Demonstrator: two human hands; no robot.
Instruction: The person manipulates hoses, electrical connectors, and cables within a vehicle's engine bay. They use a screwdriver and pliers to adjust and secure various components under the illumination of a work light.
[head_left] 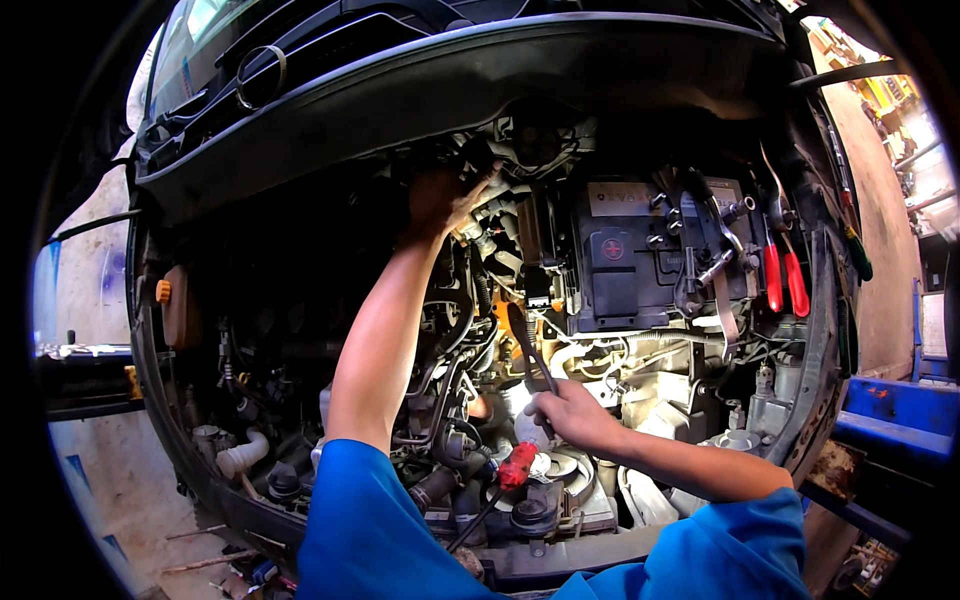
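One battery (655, 290) sits in the engine bay; metal tools (717, 268) on it overlap too much to count. Left of the battery are the person's two hands, one left hand (450, 207) and one right hand (575, 415), and one dark plier-like tool (518, 325). Right of it: one pair of pliers (782, 215) with two red handles (773, 278). Below it: two blue sleeves (365, 520). Far left of it: one orange cap (163, 291).

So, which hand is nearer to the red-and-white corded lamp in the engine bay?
Right. The right hand, gripping a slender dark metal tool, is just above the lamp, slightly right; the left hand is much farther up the picture, among engine parts.
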